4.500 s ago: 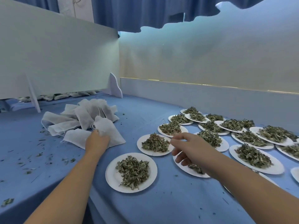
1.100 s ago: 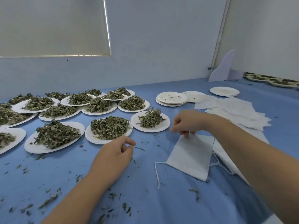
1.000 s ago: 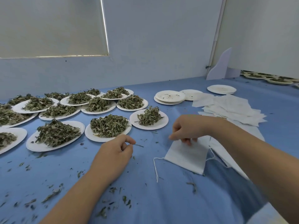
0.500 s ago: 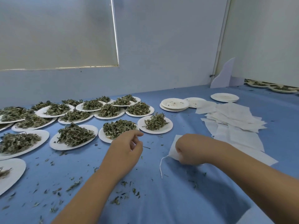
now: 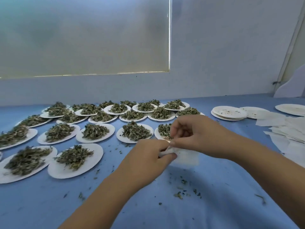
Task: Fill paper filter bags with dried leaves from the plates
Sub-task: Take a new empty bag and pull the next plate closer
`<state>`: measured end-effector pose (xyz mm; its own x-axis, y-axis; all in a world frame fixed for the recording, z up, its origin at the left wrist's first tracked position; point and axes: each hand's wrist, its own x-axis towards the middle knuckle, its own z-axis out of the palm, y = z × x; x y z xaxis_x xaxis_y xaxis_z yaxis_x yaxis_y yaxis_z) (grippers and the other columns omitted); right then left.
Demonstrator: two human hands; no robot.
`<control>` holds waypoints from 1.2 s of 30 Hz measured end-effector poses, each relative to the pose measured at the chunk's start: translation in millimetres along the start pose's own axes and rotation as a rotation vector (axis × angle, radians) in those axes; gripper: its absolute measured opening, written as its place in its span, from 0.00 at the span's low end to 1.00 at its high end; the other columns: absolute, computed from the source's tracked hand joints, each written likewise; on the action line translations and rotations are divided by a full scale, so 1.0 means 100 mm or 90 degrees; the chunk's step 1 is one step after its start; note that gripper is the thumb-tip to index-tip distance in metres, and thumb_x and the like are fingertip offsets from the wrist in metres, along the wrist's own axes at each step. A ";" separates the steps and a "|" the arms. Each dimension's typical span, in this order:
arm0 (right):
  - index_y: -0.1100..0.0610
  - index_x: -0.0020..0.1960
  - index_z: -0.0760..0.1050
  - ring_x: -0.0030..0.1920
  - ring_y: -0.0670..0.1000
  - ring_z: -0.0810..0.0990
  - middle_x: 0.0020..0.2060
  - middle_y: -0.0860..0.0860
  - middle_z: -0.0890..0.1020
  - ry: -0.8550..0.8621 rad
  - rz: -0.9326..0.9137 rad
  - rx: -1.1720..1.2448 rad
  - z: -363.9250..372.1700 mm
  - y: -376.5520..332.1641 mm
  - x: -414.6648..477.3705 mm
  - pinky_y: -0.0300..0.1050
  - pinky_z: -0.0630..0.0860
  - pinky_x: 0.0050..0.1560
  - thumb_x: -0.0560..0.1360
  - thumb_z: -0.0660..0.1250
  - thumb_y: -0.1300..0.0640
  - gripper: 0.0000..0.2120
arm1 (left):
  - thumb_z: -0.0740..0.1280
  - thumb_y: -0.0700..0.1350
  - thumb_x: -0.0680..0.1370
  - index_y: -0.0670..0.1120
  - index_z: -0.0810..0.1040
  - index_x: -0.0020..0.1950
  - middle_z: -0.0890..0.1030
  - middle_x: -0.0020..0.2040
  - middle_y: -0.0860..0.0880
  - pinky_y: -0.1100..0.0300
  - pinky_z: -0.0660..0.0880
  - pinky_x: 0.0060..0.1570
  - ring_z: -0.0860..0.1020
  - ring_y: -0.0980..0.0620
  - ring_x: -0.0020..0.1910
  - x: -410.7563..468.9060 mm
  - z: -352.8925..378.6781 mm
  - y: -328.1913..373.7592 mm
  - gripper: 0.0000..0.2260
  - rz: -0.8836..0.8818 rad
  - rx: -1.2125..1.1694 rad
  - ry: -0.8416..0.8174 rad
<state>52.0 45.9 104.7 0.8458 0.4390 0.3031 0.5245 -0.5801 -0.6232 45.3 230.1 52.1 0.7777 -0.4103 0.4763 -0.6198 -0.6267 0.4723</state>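
The left hand [image 5: 148, 160] and right hand [image 5: 199, 134] meet low over the blue bench [image 5: 214, 199], their curled fingers [image 5: 177, 128] pinching one edge of a white paper filter bag [image 5: 187, 157]. The bag sits just in front of the plates of dried leaves [image 5: 135, 133]; empty plates [image 5: 229, 113] and spare bags [image 5: 290, 131] lie to the right

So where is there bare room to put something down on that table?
Most room: the near table, this side of the left hand and right hand, bearing only leaf crumbs. A smaller patch lies before the stack of empty plates, beside the pile of flat bags. The left is crowded with plates of leaves.
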 end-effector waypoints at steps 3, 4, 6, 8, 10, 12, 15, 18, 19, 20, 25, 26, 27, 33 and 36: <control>0.48 0.41 0.79 0.34 0.42 0.76 0.35 0.46 0.81 -0.031 0.002 0.098 0.25 -0.09 0.25 0.35 0.73 0.34 0.73 0.71 0.51 0.03 | 0.65 0.53 0.78 0.44 0.71 0.35 0.73 0.31 0.47 0.63 0.63 0.28 0.71 0.56 0.26 -0.28 -0.29 -0.22 0.16 -0.067 -0.003 0.028; 0.49 0.41 0.79 0.33 0.42 0.77 0.34 0.46 0.81 -0.035 0.017 0.127 0.35 -0.11 0.35 0.34 0.73 0.33 0.74 0.70 0.52 0.03 | 0.64 0.53 0.78 0.43 0.72 0.36 0.74 0.31 0.46 0.63 0.65 0.28 0.72 0.54 0.25 -0.38 -0.39 -0.29 0.16 -0.104 -0.020 0.039; 0.53 0.43 0.80 0.32 0.43 0.78 0.34 0.46 0.83 -0.049 0.069 0.181 0.55 -0.12 0.56 0.35 0.74 0.33 0.75 0.68 0.53 0.05 | 0.64 0.51 0.79 0.43 0.73 0.35 0.74 0.27 0.50 0.61 0.67 0.28 0.71 0.53 0.24 -0.58 -0.55 -0.46 0.16 -0.180 -0.046 0.067; 0.57 0.45 0.80 0.33 0.45 0.78 0.37 0.48 0.85 -0.087 0.144 0.211 0.78 -0.11 0.79 0.38 0.75 0.34 0.77 0.67 0.54 0.07 | 0.65 0.51 0.78 0.39 0.73 0.36 0.69 0.26 0.53 0.63 0.65 0.27 0.67 0.57 0.25 -0.78 -0.68 -0.65 0.17 -0.244 -0.063 0.114; 0.60 0.48 0.80 0.33 0.47 0.78 0.39 0.51 0.85 -0.125 0.214 0.195 1.01 -0.13 1.02 0.39 0.76 0.34 0.77 0.65 0.55 0.08 | 0.65 0.50 0.78 0.38 0.74 0.38 0.68 0.28 0.54 0.68 0.63 0.27 0.66 0.58 0.26 -0.96 -0.78 -0.85 0.17 -0.291 -0.057 0.151; 0.64 0.49 0.78 0.32 0.49 0.77 0.40 0.53 0.85 -0.152 0.257 0.154 1.24 -0.17 1.23 0.39 0.75 0.33 0.77 0.64 0.57 0.10 | 0.65 0.50 0.78 0.39 0.75 0.38 0.70 0.29 0.53 0.67 0.62 0.28 0.66 0.59 0.27 -1.12 -0.85 -1.03 0.16 -0.318 -0.034 0.158; 0.64 0.43 0.73 0.29 0.51 0.73 0.37 0.56 0.81 -0.173 0.323 0.131 1.57 -0.25 1.48 0.38 0.72 0.29 0.78 0.62 0.60 0.08 | 0.66 0.49 0.79 0.39 0.75 0.38 0.73 0.30 0.51 0.66 0.63 0.30 0.68 0.61 0.30 -1.26 -0.84 -1.17 0.15 -0.348 -0.068 0.168; 0.61 0.39 0.68 0.26 0.52 0.66 0.30 0.57 0.72 -0.187 0.396 0.156 1.84 -0.29 1.65 0.39 0.64 0.27 0.77 0.60 0.62 0.08 | 0.65 0.56 0.76 0.41 0.69 0.35 0.68 0.29 0.53 0.64 0.62 0.30 0.67 0.59 0.30 -1.27 -0.73 -1.17 0.20 -0.316 -0.080 0.162; 0.61 0.40 0.68 0.27 0.52 0.66 0.31 0.57 0.72 -0.193 0.400 0.123 1.90 -0.30 1.70 0.41 0.64 0.29 0.77 0.60 0.62 0.08 | 0.63 0.57 0.74 0.43 0.67 0.34 0.66 0.28 0.54 0.64 0.61 0.29 0.66 0.60 0.28 -1.27 -0.71 -1.16 0.19 -0.293 -0.069 0.145; 0.62 0.40 0.70 0.27 0.52 0.66 0.32 0.57 0.73 -0.197 0.398 0.077 1.95 -0.31 1.74 0.41 0.64 0.30 0.78 0.60 0.60 0.08 | 0.62 0.56 0.74 0.44 0.66 0.34 0.65 0.27 0.54 0.64 0.60 0.29 0.65 0.59 0.27 -1.27 -0.68 -1.16 0.18 -0.270 -0.050 0.122; 0.62 0.43 0.69 0.26 0.51 0.64 0.30 0.54 0.70 -0.281 0.416 -0.040 1.98 -0.39 1.88 0.40 0.63 0.28 0.79 0.61 0.58 0.08 | 0.62 0.54 0.76 0.43 0.64 0.35 0.65 0.27 0.51 0.60 0.57 0.29 0.64 0.56 0.28 -1.27 -0.64 -1.19 0.18 -0.224 0.019 0.074; 0.62 0.43 0.69 0.26 0.50 0.63 0.30 0.54 0.69 -0.305 0.420 -0.054 1.98 -0.40 1.90 0.41 0.63 0.29 0.79 0.60 0.59 0.08 | 0.61 0.55 0.76 0.42 0.64 0.35 0.66 0.28 0.50 0.59 0.58 0.30 0.65 0.55 0.29 -1.27 -0.63 -1.18 0.19 -0.217 0.037 0.068; 0.62 0.42 0.69 0.27 0.50 0.64 0.30 0.54 0.68 -0.318 0.421 -0.064 1.99 -0.40 1.92 0.41 0.64 0.31 0.80 0.60 0.59 0.09 | 0.60 0.57 0.75 0.42 0.64 0.35 0.68 0.29 0.48 0.59 0.58 0.30 0.66 0.53 0.30 -1.26 -0.62 -1.17 0.19 -0.212 0.055 0.063; 0.61 0.34 0.66 0.27 0.51 0.62 0.29 0.54 0.67 -0.330 0.449 -0.099 2.03 -0.42 1.98 0.41 0.62 0.30 0.81 0.56 0.62 0.16 | 0.60 0.54 0.78 0.45 0.61 0.34 0.69 0.31 0.46 0.55 0.59 0.31 0.69 0.48 0.35 -1.27 -0.58 -1.13 0.18 -0.210 0.130 0.038; 0.58 0.37 0.62 0.27 0.50 0.63 0.30 0.54 0.67 -0.295 0.454 -0.055 2.06 -0.42 2.01 0.40 0.61 0.30 0.81 0.56 0.61 0.14 | 0.59 0.55 0.78 0.46 0.59 0.34 0.68 0.31 0.48 0.55 0.59 0.33 0.68 0.50 0.37 -1.26 -0.56 -1.11 0.19 -0.218 0.191 0.027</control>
<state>179.4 299.9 43.4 0.8611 0.1737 -0.4778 -0.0969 -0.8664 -0.4898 9.9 388.4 -18.6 0.9234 -0.1227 0.3637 -0.2659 -0.8879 0.3753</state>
